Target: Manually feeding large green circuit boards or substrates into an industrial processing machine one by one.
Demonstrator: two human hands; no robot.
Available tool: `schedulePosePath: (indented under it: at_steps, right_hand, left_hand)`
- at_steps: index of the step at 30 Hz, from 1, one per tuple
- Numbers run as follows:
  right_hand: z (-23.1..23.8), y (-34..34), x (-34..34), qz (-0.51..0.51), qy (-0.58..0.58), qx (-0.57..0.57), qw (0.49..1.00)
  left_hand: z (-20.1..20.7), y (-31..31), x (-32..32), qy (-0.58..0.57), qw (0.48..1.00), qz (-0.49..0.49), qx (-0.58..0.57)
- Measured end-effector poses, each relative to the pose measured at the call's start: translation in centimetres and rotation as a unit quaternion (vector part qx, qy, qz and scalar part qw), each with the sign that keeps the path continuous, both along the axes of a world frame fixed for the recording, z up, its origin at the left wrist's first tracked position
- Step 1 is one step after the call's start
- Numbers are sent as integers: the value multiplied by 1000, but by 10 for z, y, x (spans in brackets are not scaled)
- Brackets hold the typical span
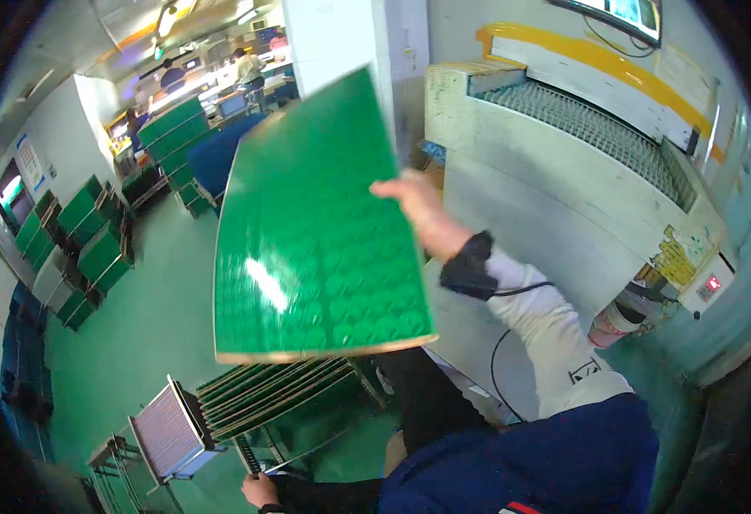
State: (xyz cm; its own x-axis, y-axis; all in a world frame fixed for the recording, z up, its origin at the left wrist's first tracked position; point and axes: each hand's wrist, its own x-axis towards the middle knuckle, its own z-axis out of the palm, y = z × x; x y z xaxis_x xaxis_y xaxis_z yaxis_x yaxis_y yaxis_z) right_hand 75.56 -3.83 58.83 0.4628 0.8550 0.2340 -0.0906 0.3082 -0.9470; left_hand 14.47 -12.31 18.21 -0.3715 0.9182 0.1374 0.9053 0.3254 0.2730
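"What have your fingers got?"

"My right fingers (386, 188) are pinching the right edge of a large, glossy green rectangular panel (307, 231) patterned with rounded shapes; it spreads out to their left, above and below them. My left fingers (257, 484), well below, are at the end of a black toothed strip (248, 454); I can't tell whether they're clenched on it."

"What's in the way?"

"The panel itself. Its lower edge overlaps a row of green boards with tan edges (273, 398), just above my left fingers, and its left edge hides part of a bulky dark blue object (217, 158), well beyond my right ones. A thin black cable (523, 291) runs from the black band (468, 265) behind my right fingers."

"And around you?"

"Right of my right fingers, a scuffed pale machine with metal rollers (521, 180); lower right, a white bucket (615, 324). Up and left of my left fingers, a pale-framed rack of thin pinkish sheets (170, 431). Farther left, stacks of green boards (93, 227)."
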Motion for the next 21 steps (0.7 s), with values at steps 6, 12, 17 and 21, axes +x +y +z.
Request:
schedulePosePath:
  at_steps: [6, 12, 17, 21]
  right_hand:
    - [89, -85, 117, -205, 8, 253, 945]
    - [90, -123, 304, -405, -239, 237, 850]
    - [56, -133, 440, -568, -466, 81, 673]
    - [67, -178, 516, -471, -305, 141, 815]
  left_hand:
    - [50, -1, 34, -124, 982, -7, -143]
    - [51, 1, 33, -87, 985, -9, -149]
    - [49, 1, 26, -64, 979, -5, -191]
    - [34, 17, 57, -58, 972, -49, -220]
